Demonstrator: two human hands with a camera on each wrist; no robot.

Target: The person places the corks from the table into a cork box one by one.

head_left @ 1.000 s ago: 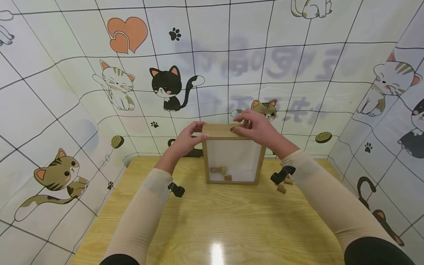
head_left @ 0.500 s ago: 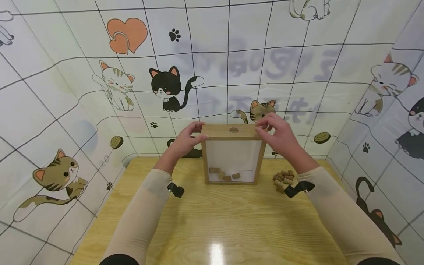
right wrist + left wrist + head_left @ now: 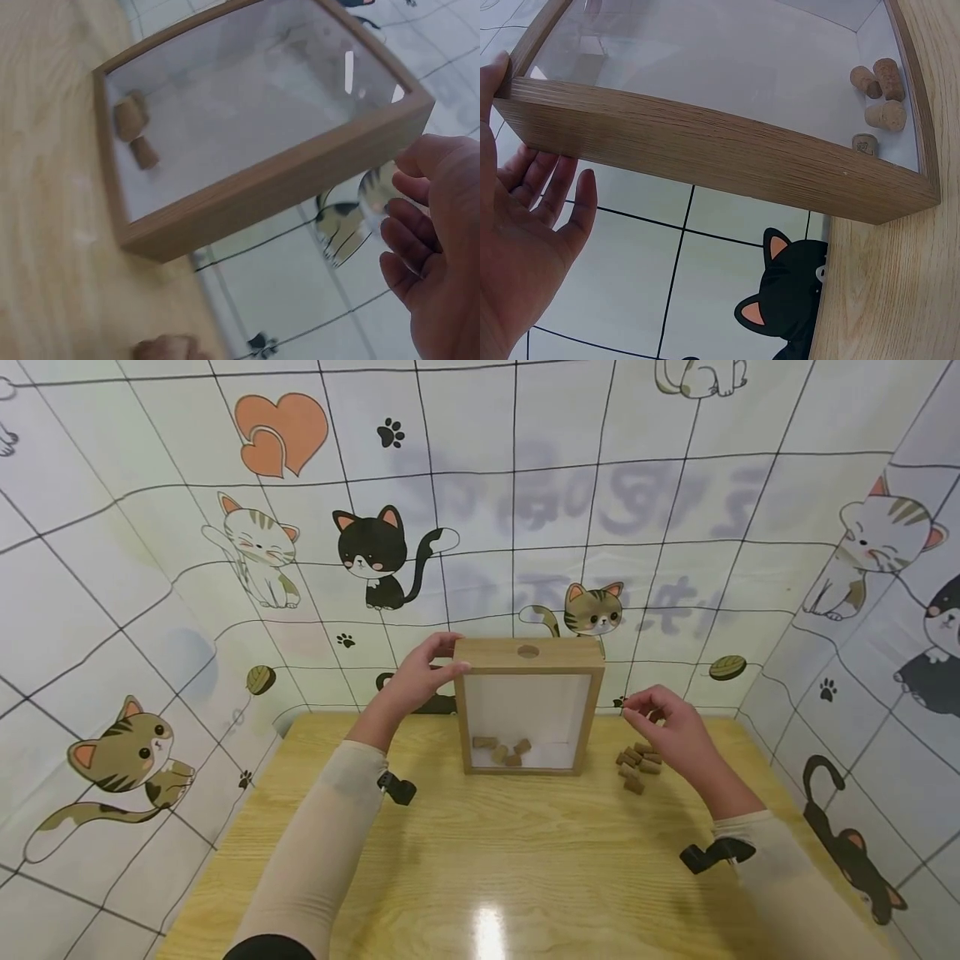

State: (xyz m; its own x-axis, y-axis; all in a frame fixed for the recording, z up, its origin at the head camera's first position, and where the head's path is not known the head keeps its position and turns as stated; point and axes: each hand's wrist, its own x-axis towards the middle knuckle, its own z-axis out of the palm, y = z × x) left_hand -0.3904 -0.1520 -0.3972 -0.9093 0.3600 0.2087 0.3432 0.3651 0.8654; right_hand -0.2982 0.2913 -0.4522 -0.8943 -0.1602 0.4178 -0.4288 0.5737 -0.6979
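Note:
A shallow wooden box (image 3: pixel 487 653) with a clear front and a round hole in its top stands upright on the table. Several corks (image 3: pixel 886 116) lie at the bottom inside it. My left hand (image 3: pixel 416 678) holds the box's upper left corner, thumb at the front edge and fingers behind. To the right of the box, my right hand (image 3: pixel 678 735) hovers in the air above the table, fingers loosely bent and nothing seen between them. Just below and left of it, a small pile of corks (image 3: pixel 630 768) rests on the table.
The light wooden table (image 3: pixel 450 860) ends at a wall covering (image 3: pixel 480 527) printed with cats and a black grid, close behind the box. Similar printed walls stand at both sides. A black wrist camera (image 3: pixel 716 855) sits on the right sleeve.
My right hand has left the hole in the box's top and moved right and down toward the cork pile. Another cork has appeared inside the box. My left hand stays at its corner.

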